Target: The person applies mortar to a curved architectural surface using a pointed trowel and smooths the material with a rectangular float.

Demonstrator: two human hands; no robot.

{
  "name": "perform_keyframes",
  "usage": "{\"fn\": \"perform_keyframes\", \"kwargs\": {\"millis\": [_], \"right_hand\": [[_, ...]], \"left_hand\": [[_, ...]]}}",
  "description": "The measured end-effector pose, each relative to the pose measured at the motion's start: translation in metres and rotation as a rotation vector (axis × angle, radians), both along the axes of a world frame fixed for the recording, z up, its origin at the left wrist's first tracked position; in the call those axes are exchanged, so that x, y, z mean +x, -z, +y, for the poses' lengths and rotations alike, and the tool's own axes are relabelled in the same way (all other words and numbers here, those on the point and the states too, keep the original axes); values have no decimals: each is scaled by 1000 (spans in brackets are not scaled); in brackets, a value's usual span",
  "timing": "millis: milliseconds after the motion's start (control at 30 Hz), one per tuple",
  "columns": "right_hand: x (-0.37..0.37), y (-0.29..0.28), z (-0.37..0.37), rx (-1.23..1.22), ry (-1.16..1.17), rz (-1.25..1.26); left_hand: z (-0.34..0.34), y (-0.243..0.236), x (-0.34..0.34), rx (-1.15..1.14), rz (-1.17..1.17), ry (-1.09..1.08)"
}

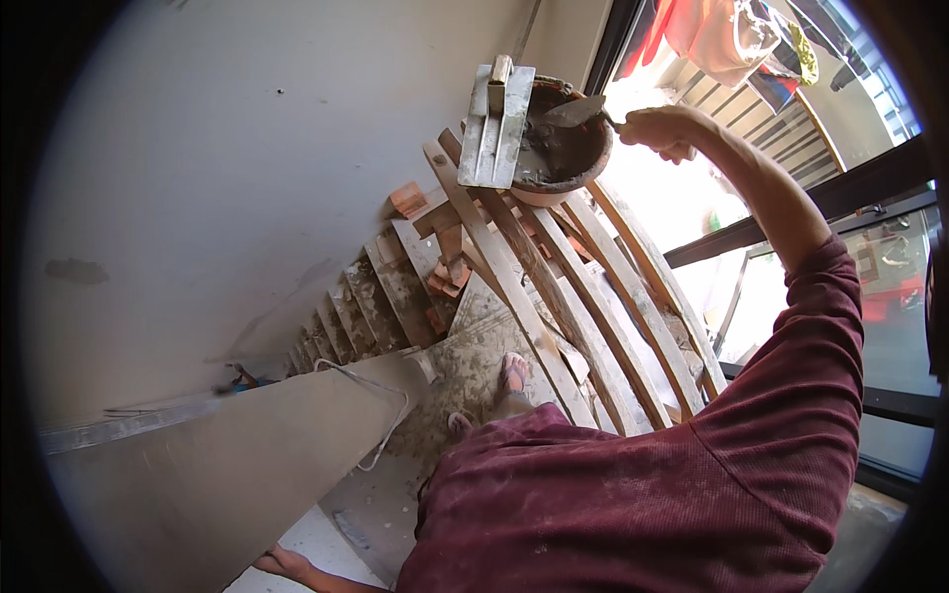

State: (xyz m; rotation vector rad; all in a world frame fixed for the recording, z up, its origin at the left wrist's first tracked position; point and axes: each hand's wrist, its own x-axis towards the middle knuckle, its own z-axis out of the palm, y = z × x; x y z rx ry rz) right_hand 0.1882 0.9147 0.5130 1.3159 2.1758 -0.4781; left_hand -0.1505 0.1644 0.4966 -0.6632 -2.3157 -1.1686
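My right hand [660, 132], reaching out to the upper right, is closed round the handle of a trowel [575, 112]. The trowel's pointed blade lies over the bucket [596, 170], which has wet grey mortar [539, 158] inside and smeared on its walls. A flat plastering float [492, 124], grip upward, lies across the bucket's left rim, apart from both hands. Down at the lower left, my left hand [285, 563] touches the edge of a low plastered wall [188, 474]; its fingertips are hidden there, so I cannot make out its grip.
Several long wooden planks [583, 326] run from under the bucket toward my body. Steep mortar-spattered stairs [371, 296] descend on the left, with broken bricks [407, 199] nearby. A pale cable [403, 415] hangs over the low wall. A dark-framed window [791, 222] stands on the right.
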Motion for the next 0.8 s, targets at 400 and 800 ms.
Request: {"fn": "perform_keyframes", "kwargs": {"millis": [400, 800], "right_hand": [[-21, 34, -21, -558, 595, 490], [-58, 62, -17, -432, 730, 616]], "left_hand": [[-50, 35, -21, 12, -112, -39], [-43, 57, -28, 47, -177, -63]]}}
